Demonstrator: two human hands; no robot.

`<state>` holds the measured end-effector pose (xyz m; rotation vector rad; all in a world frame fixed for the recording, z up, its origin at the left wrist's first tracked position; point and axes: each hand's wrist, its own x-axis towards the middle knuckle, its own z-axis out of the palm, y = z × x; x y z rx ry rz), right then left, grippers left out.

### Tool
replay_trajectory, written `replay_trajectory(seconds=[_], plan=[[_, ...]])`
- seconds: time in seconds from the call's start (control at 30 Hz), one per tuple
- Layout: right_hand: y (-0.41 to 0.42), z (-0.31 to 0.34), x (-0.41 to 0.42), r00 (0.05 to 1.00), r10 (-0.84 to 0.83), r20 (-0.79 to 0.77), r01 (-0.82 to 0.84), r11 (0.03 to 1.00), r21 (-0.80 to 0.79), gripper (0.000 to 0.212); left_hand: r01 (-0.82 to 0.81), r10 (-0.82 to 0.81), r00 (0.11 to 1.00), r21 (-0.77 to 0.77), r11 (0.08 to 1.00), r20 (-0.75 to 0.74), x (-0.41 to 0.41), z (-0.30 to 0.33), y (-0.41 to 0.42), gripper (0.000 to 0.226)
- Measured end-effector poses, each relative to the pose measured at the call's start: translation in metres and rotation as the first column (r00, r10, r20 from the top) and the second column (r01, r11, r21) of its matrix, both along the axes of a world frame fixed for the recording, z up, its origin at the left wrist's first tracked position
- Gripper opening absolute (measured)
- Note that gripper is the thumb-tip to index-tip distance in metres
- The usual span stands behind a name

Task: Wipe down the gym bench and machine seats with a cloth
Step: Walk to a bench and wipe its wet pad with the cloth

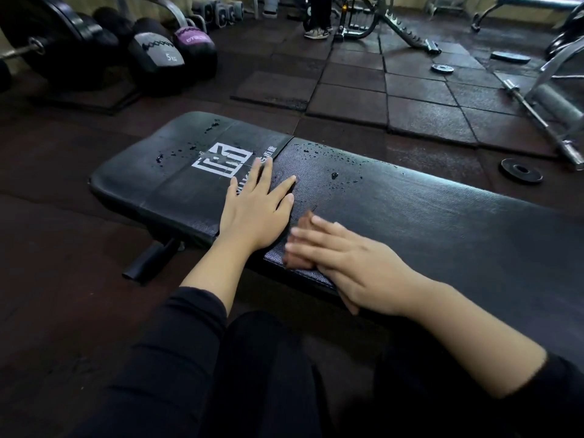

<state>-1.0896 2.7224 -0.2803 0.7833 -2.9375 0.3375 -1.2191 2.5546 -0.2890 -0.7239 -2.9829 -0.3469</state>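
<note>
2 hands are working on the black padded counter (395, 210), and both are lying flat. The left hand (256, 210) is resting palm down with fingers spread across the seam where the short logo pad is meeting the long pad, gripping nothing, seemingly just bracing. The right hand (347, 257) is pressing straight, blurred fingers onto a small brownish cloth (301, 245) at the near edge of the long pad; only a corner of the cloth is peeking out under the fingertips, just beside the left hand's wrist.

Water droplets (334, 175) are sitting further out, scattered along the far side of both pads, beyond the fingers of the left hand. So the wet patch is lying ahead of the cloth, toward the far edge, and the counter's long axis is running off to the person's right. The right hand is the nearer one to the long unwiped stretch; I'm guessing the wiping is barely begun, and the next pass is needing a push forward and then rightward along the pad
</note>
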Motion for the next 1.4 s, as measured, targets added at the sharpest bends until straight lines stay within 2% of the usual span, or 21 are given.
replay_trajectory(seconds=[0.1, 0.17, 0.3, 0.43, 0.73, 0.93, 1.1, 1.17, 1.2, 1.33, 1.4], plan=[[0.025, 0.007, 0.020, 0.989, 0.142, 0.042, -0.143, 0.989, 0.020, 0.046, -0.017, 0.017, 1.000, -0.015, 1.000, 0.010, 0.000, 0.000, 0.001, 0.047], [0.049, 0.013, 0.019, 0.984, 0.149, 0.097, -0.147, 0.989, -0.020, 0.043, -0.026, 0.026, 0.999, -0.027, 0.999, 0.024, 0.000, 0.000, 0.002, 0.048], [0.087, 0.013, -0.024, 0.991, -0.036, 0.131, 0.044, 0.997, -0.064, 0.044, -0.047, 0.048, 0.998, -0.035, 0.998, 0.032, -0.001, 0.002, 0.006, 0.048], [0.079, 0.010, -0.076, 0.978, -0.181, 0.105, 0.186, 0.982, -0.039, 0.044, -0.064, 0.065, 0.997, -0.030, 0.998, 0.032, -0.002, 0.002, 0.008, 0.049], [0.057, 0.010, -0.105, 0.976, -0.186, 0.117, 0.190, 0.982, -0.021, 0.044, -0.094, 0.094, 0.996, -0.018, 0.995, 0.000, -0.008, -0.002, 0.014, 0.049], [0.039, 0.020, -0.180, 0.963, -0.223, 0.151, 0.234, 0.971, -0.057, 0.043, -0.110, 0.110, 0.994, -0.007, 0.994, -0.024, -0.008, -0.003, 0.016, 0.051], [0.072, 0.026, -0.191, 0.845, -0.429, 0.319, 0.501, 0.845, -0.188, 0.035, -0.104, 0.104, 0.994, 0.010, 0.995, -0.011, -0.008, -0.003, 0.014, 0.051], [0.086, 0.027, -0.172, 0.825, -0.487, 0.287, 0.538, 0.832, -0.136, 0.036, -0.108, 0.108, 0.994, 0.019, 0.994, -0.008, -0.008, -0.003, 0.013, 0.051], [0.092, 0.025, -0.160, 0.844, -0.481, 0.237, 0.513, 0.853, -0.098, 0.040, -0.108, 0.108, 0.994, 0.022, 0.994, -0.009, -0.009, -0.003, 0.014, 0.051], [0.082, 0.014, -0.127, 0.944, -0.327, 0.046, 0.328, 0.945, -0.003, 0.044, -0.112, 0.113, 0.993, 0.027, 0.993, -0.017, -0.009, -0.005, 0.015, 0.051], [0.063, 0.011, -0.129, 0.956, -0.291, 0.036, 0.291, 0.957, 0.005, 0.044, -0.118, 0.118, 0.993, 0.026, 0.993, -0.025, -0.009, -0.005, 0.016, 0.053]])
